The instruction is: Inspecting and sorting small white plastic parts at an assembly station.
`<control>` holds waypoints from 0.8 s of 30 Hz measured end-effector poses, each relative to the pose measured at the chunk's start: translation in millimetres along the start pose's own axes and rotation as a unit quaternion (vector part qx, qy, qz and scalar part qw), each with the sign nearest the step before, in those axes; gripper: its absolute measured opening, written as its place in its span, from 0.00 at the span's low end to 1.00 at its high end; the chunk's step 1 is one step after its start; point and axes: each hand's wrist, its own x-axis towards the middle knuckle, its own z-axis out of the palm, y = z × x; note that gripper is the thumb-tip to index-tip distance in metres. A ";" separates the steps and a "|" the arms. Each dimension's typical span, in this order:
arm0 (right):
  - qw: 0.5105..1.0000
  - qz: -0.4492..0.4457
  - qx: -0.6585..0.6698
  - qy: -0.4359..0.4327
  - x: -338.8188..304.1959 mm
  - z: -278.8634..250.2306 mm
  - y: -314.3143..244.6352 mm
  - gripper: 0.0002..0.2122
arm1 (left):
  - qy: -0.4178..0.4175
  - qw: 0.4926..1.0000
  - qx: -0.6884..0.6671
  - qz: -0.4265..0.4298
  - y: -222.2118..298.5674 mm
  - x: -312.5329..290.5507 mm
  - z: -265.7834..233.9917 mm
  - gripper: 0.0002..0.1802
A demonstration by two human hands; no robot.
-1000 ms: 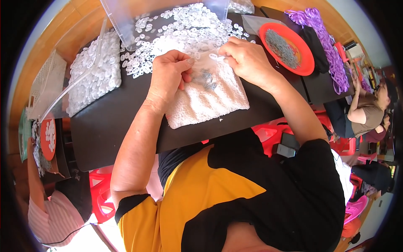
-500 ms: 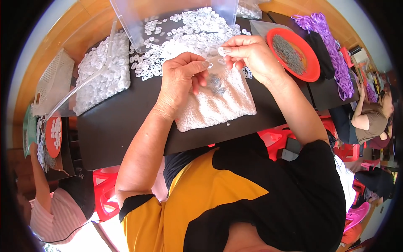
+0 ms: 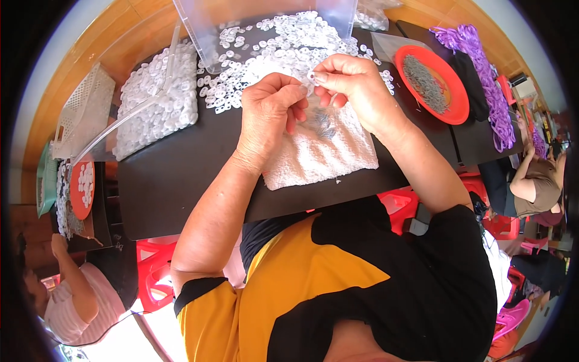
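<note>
Over a pale towel (image 3: 319, 166) my two hands meet fingertip to fingertip. My right hand (image 3: 357, 90) pinches a small white plastic piece (image 3: 311, 78) with a dark spot on it. Thumb and forefinger of my left hand (image 3: 268, 111) are pressed together beside that piece. What they grip is small and mostly hidden by the fingers. On the towel below lies a small heap of thin grey metal pieces (image 3: 326, 128). Just beyond my hands, many loose white plastic pieces (image 3: 235, 84) spread across the dark table (image 3: 175, 193).
A clear plastic bin (image 3: 208, 36) stands behind the loose pieces. Left of it sits a bulging bag of white pieces (image 3: 158, 99). To the right are a red plate (image 3: 461, 111) of grey metal pieces and purple ribbons (image 3: 494, 90). Other people sit at both sides.
My hands have come together; the white piece in my right hand now sits close to my left fingertips. The whole view has shifted slightly.
</note>
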 end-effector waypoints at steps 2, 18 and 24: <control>1.000 0.002 -0.014 0.001 -0.4 1.0 0.3 0.07 | -0.004 1.000 0.009 0.004 0.1 -0.8 0.1 0.06; 1.000 -0.013 -0.019 -0.020 0.8 0.0 6.5 0.07 | 0.018 0.997 0.064 0.031 1.4 -2.5 2.2 0.05; 0.997 -0.036 -0.054 -0.046 1.5 -2.0 7.7 0.07 | 0.008 0.985 0.145 0.095 -3.4 -1.9 -1.0 0.05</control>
